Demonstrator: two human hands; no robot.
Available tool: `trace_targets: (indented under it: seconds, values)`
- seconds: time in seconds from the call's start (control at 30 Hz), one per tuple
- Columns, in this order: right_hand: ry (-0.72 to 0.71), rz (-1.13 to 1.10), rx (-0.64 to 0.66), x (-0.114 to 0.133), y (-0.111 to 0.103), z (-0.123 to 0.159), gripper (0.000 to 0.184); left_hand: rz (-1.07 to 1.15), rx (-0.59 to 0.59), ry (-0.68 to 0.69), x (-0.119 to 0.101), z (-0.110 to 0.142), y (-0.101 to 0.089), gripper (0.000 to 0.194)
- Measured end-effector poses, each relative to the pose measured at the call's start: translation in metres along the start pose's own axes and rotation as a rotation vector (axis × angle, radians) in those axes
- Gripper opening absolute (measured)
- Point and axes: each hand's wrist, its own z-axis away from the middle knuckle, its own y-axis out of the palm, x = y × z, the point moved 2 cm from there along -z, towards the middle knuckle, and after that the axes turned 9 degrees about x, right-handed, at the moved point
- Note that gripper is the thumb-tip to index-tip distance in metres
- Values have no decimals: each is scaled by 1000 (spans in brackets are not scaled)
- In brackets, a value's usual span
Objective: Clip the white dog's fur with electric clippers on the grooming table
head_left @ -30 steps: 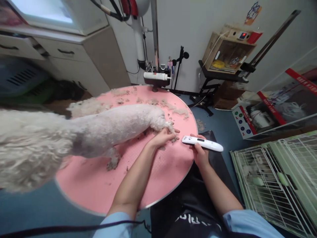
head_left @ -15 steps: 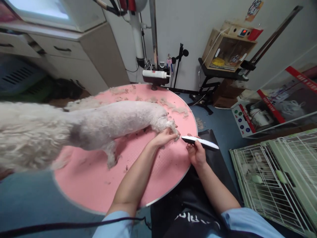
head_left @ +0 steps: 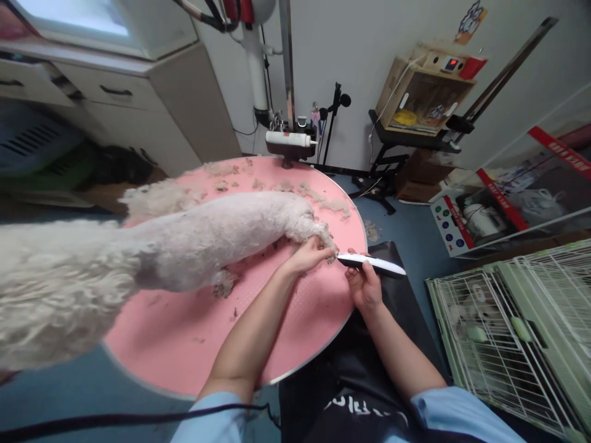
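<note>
White and woolly at the left, the curly-coated dog with a closely shorn back (head_left: 221,237) stretches across the scene, its shaggy end reaching past the left edge of the round pink worktop (head_left: 180,363); that's a lot of animal to steady by one foot! Far left on the top sits a pale, fluffy heap of clipped hair (head_left: 157,200), best kept from under the paws, I'd judge, as loose fluff could make the footing slick. Rightward we go, to the bare left hand (head_left: 308,253), fingers curled round the pale, fluffy foot (head_left: 325,235) at the dog's right end. Sensible grip, that: firm enough to check a jerk, I'd say, but it shouldn't squeeze, and those fingertips ought to be kept clear of the cutting tip. And just beside the foot, the slim white-and-black handheld trimmer (head_left: 376,263), tip pointing left; whether it touches hair can't be told from here. Rightmost, the bare right hand (head_left: 367,286) has it gripped between thumb and fingers, nearly level. Light strokes, tip laid flat, no digging between the toes: that looks the way to do it well.
</note>
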Motion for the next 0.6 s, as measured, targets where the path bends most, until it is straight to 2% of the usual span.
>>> trace_targets:
  seconds: [0.2, 0.4, 0.53, 0.6]
  values:
    - [-239, 295, -116, 0, 12, 16, 38, 4, 0, -10, 0, -4, 2, 17]
    - [-546, 793, 38, 5, 16, 28, 49, 41, -95, -43, 8, -7, 6, 17]
    - [-755, 920, 144, 9, 15, 26, 52, 61, -84, -38, 11, -8, 8, 20]
    - [-787, 934, 178, 10, 17, 24, 51, 65, -65, -38, 10, -7, 8, 23]
